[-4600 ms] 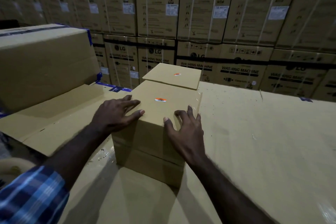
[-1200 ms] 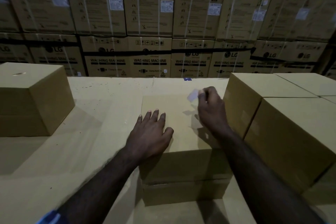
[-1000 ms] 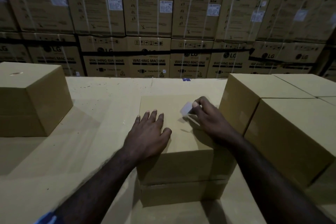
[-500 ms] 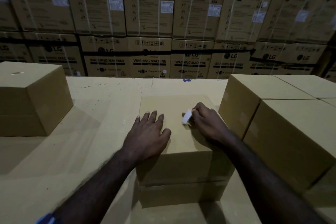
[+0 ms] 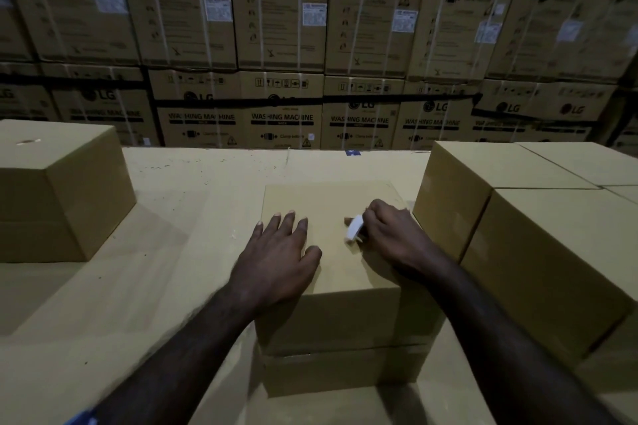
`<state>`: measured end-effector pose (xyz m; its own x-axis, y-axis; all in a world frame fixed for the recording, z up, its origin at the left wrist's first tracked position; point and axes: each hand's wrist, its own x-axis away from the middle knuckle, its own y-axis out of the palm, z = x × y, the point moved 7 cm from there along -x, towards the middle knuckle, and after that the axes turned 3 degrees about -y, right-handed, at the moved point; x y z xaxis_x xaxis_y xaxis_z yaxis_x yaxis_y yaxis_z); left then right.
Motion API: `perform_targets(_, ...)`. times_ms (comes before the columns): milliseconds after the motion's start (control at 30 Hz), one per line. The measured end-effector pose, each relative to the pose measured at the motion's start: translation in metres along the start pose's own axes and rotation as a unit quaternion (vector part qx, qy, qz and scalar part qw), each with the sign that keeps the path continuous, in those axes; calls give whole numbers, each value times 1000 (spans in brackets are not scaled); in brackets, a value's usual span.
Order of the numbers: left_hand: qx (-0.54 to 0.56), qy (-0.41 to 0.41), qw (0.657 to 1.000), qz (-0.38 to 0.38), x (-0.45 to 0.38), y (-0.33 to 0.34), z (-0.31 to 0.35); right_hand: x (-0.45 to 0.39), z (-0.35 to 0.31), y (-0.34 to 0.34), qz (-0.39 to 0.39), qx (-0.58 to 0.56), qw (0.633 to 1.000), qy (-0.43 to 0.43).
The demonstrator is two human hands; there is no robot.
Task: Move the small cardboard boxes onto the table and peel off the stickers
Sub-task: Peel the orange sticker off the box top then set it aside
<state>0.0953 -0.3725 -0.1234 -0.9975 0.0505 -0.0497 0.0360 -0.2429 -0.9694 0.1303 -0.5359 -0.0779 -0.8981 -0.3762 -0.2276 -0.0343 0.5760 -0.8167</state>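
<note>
The box [image 5: 331, 252] sits on the table [image 5: 179, 183] under both hands. The left hand [image 5: 276, 262] lies spread flat, steadying it; the right hand [image 5: 390, 235] pinches the half-lifted sticker [image 5: 355, 227] at its fingertips. Pulled too sharply, the sticker might tear or strip cardboard.

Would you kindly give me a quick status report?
Left hand flat on middle box. Right hand pinching white sticker over box top. Nothing in the way.
</note>
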Motion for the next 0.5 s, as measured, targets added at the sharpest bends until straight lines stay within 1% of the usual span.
perform_targets(167,-6,-4,1000,-9,0,-1,1,-8,-8,8,-10,-15,1000,6)
perform_targets(333,-6,-8,1000,-9,0,-1,1,0,-21,15,-27,0,999,-33)
perform_targets(500,-5,-4,1000,-6,0,-1,1,1,-9,3,-27,-31,999,1)
